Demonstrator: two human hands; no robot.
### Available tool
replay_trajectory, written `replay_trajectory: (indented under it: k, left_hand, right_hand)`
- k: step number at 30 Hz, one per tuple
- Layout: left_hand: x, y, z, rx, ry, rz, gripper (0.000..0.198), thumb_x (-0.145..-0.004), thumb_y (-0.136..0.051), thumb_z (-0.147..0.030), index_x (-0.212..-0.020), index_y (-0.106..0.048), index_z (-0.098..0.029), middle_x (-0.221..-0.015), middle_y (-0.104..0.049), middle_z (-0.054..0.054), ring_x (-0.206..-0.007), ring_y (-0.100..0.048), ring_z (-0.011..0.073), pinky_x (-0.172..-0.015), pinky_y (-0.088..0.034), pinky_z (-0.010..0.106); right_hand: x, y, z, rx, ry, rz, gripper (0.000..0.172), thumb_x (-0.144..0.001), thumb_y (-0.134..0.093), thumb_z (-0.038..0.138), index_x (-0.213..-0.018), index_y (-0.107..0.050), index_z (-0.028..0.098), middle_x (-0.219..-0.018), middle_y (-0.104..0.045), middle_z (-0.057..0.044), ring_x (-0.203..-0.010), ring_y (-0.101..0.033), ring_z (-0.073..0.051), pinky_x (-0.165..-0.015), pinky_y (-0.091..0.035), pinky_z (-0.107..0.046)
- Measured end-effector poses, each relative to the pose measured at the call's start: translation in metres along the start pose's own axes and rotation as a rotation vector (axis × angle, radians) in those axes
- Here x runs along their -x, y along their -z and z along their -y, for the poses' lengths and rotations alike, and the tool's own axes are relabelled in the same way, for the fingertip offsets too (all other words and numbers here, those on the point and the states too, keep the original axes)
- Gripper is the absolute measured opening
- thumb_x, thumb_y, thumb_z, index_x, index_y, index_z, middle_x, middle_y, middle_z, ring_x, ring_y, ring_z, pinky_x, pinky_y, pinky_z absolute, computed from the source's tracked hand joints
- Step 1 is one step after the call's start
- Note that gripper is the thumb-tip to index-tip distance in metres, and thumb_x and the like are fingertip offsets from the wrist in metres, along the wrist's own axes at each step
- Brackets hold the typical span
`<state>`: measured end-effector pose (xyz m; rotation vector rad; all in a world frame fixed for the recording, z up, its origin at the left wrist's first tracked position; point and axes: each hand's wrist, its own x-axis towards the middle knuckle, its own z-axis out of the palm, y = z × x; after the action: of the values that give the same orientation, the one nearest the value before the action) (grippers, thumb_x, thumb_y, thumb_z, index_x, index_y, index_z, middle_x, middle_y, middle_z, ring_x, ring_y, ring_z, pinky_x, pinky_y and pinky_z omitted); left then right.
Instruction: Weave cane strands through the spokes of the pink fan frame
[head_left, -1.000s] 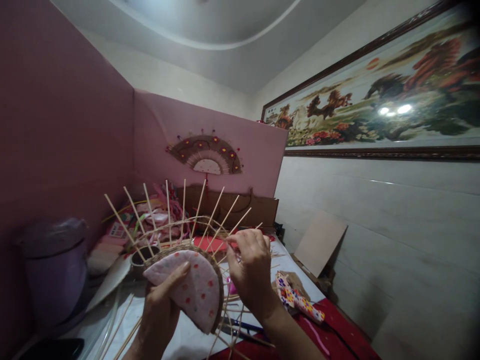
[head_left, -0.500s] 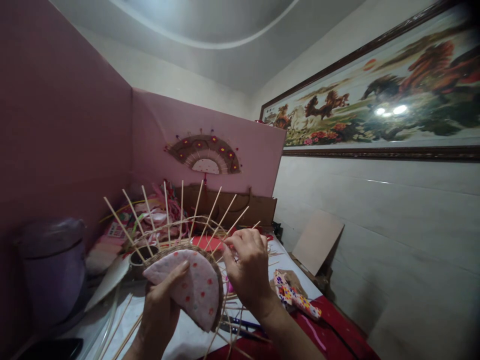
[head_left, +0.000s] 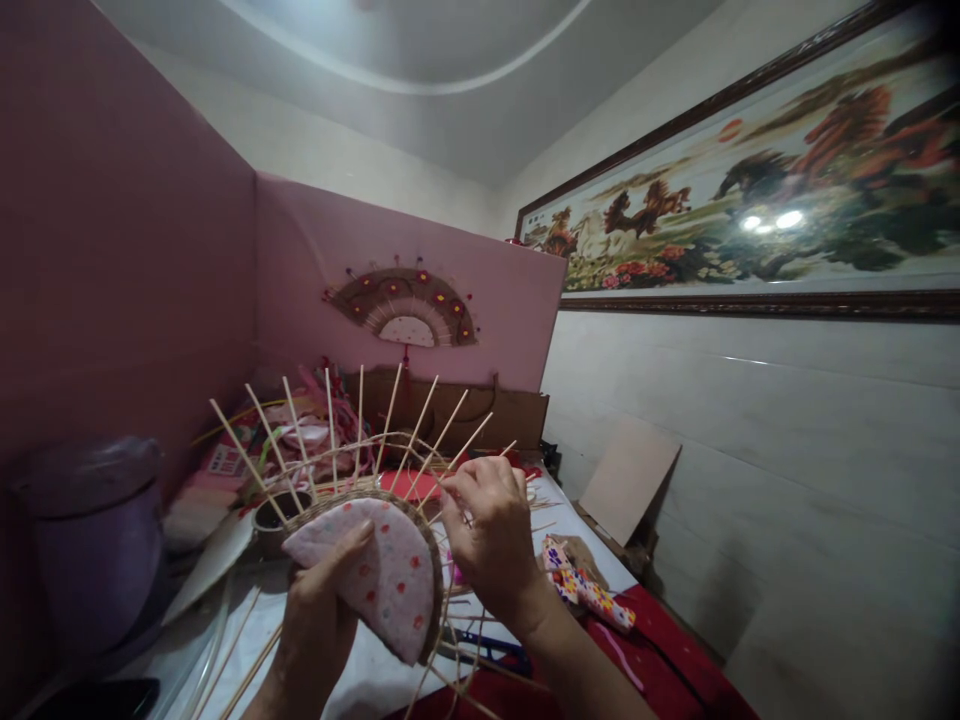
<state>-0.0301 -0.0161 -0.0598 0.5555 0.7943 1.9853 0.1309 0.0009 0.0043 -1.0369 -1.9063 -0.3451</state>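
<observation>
My left hand grips a half-made woven fan by its pink, dotted fabric centre, thumb pressed on the cloth. Thin wooden spokes radiate upward from a woven rattan band around the fabric. My right hand is closed in a pinch on a thin rattan strand at the right side of the spokes. The strand arcs leftward across the spokes.
A finished brown fan hangs on the pink partition. A purple lidded pot stands at left. Loose sticks, a small cup, floral fabric, a cardboard piece and craft clutter lie on the table. A framed horse painting hangs on the right wall.
The view drifted slightly left. My right hand has shifted a little leftward along the spokes with the strand; my left hand keeps its hold on the fan.
</observation>
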Motion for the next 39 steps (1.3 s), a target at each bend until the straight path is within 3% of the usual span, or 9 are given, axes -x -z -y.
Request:
replay_trajectory:
  k: [4, 15, 24, 28, 31, 34, 37, 39]
  left_hand:
    - [0.001, -0.003, -0.001, -0.003, 0.099, -0.007, 0.024, -0.053, -0.076, -0.011, -0.074, -0.068, -0.018, -0.072, -0.071, 0.004, -0.068, -0.067, 0.0235, -0.059, -0.054, 0.031]
    - [0.008, -0.014, -0.008, 0.058, 0.126, -0.034, 0.02, -0.055, -0.078, -0.015, -0.073, -0.068, -0.014, -0.068, -0.071, 0.001, -0.061, -0.065, 0.0147, -0.056, -0.054, 0.023]
    - [0.009, -0.016, -0.01, 0.093, 0.148, -0.032, 0.024, -0.05, -0.081, -0.012, -0.071, -0.068, -0.013, -0.066, -0.071, 0.0, -0.059, -0.064, 0.0125, -0.056, -0.054, 0.02]
    - [0.009, -0.015, -0.009, 0.07, 0.142, -0.047, 0.019, -0.055, -0.078, -0.014, -0.071, -0.069, -0.014, -0.066, -0.07, 0.001, -0.06, -0.064, 0.0131, -0.057, -0.053, 0.02]
    - [0.008, -0.014, -0.009, 0.045, 0.106, -0.041, 0.019, -0.057, -0.076, -0.012, -0.074, -0.069, -0.016, -0.068, -0.07, 0.001, -0.062, -0.065, 0.0152, -0.058, -0.053, 0.022]
    - [0.007, -0.015, -0.009, 0.045, 0.099, -0.037, 0.02, -0.058, -0.075, -0.011, -0.076, -0.069, -0.018, -0.071, -0.07, 0.0, -0.063, -0.065, 0.0151, -0.06, -0.053, 0.023]
    - [0.009, -0.018, -0.01, 0.055, 0.112, -0.036, 0.02, -0.058, -0.074, -0.011, -0.076, -0.069, -0.018, -0.071, -0.07, -0.002, -0.063, -0.064, 0.0126, -0.061, -0.053, 0.021]
    - [0.01, -0.021, -0.01, 0.06, 0.12, -0.026, 0.02, -0.058, -0.074, -0.011, -0.076, -0.069, -0.017, -0.07, -0.07, -0.002, -0.063, -0.064, 0.0123, -0.061, -0.053, 0.02]
  right_hand:
    - [0.001, 0.0, -0.002, -0.009, -0.005, -0.028, 0.007, -0.083, -0.06, 0.017, -0.079, -0.064, 0.021, -0.086, -0.059, -0.002, -0.087, -0.045, -0.019, -0.079, -0.031, -0.035]
    - [0.002, 0.004, -0.001, -0.04, 0.003, -0.013, 0.008, -0.082, -0.061, 0.017, -0.085, -0.066, 0.022, -0.089, -0.059, -0.003, -0.088, -0.045, -0.02, -0.079, -0.033, -0.035]
    - [-0.003, 0.006, -0.008, 0.009, -0.032, -0.091, 0.011, -0.082, -0.057, 0.012, -0.084, -0.065, 0.019, -0.087, -0.061, -0.003, -0.089, -0.047, -0.02, -0.081, -0.034, -0.035]
    - [-0.002, 0.014, -0.008, -0.035, -0.045, -0.171, 0.007, -0.083, -0.058, 0.015, -0.082, -0.062, 0.02, -0.085, -0.062, -0.003, -0.087, -0.049, -0.02, -0.081, -0.035, -0.035]
    - [0.004, 0.027, -0.021, -0.054, -0.079, -0.282, 0.01, -0.083, -0.06, 0.023, -0.074, -0.057, 0.02, -0.078, -0.06, -0.003, -0.082, -0.05, -0.02, -0.077, -0.037, -0.034]
    - [0.015, 0.044, -0.052, -0.022, -0.144, -0.348, 0.017, -0.084, -0.061, 0.03, -0.072, -0.057, 0.02, -0.073, -0.059, -0.002, -0.075, -0.052, -0.019, -0.073, -0.039, -0.033]
    - [0.026, 0.061, -0.082, -0.028, -0.315, -0.327, 0.018, -0.084, -0.061, 0.033, -0.072, -0.059, 0.019, -0.068, -0.059, -0.001, -0.068, -0.053, -0.018, -0.066, -0.038, -0.031]
    - [0.031, 0.066, -0.087, -0.072, -0.356, -0.26, 0.021, -0.087, -0.057, 0.034, -0.071, -0.061, 0.02, -0.066, -0.059, -0.001, -0.066, -0.053, -0.017, -0.064, -0.038, -0.029]
